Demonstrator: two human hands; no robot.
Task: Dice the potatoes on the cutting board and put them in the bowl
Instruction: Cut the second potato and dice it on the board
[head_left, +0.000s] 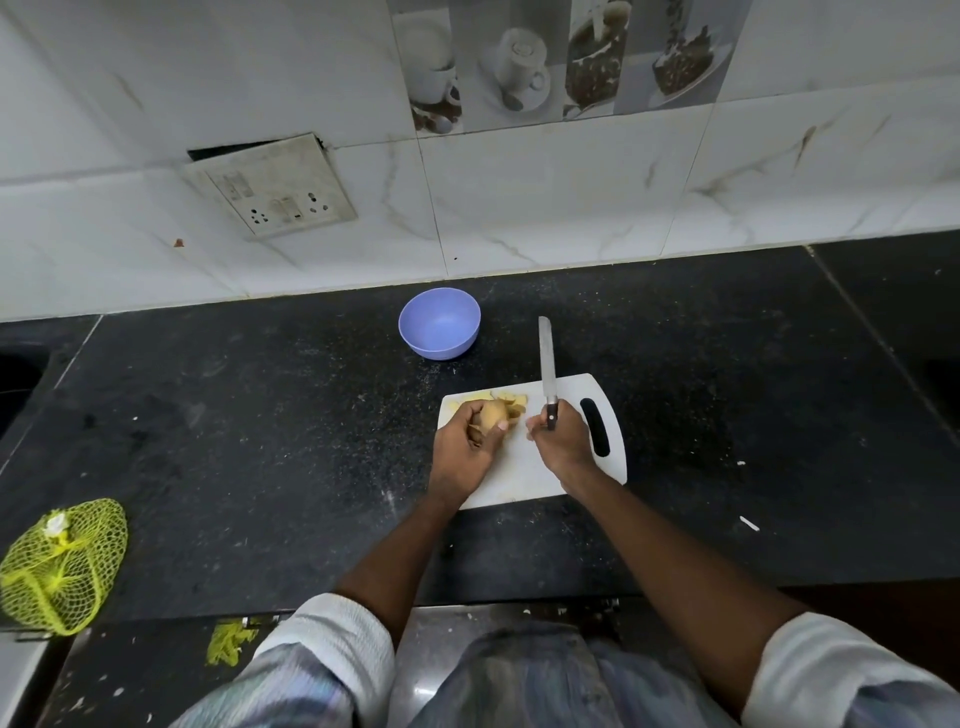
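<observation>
Potato (492, 414), at frame centre over the left part of the cutting board (524, 467), grasped in the left hand (467, 447) among loose peelings; right hand (563, 441) clenched round the knife (546, 371), blade pointing up-frame. The bowl (439, 323) sits well apart on the desk (260, 415). Likely risk: the round potato rolling under the blade toward the fingers.

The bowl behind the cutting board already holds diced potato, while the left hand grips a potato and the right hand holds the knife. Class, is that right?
Not quite. The head view shows the bowl empty; the cut pieces lie on the cutting board. The rest stands: the left hand grips a potato, and the right hand holds the knife.
</observation>
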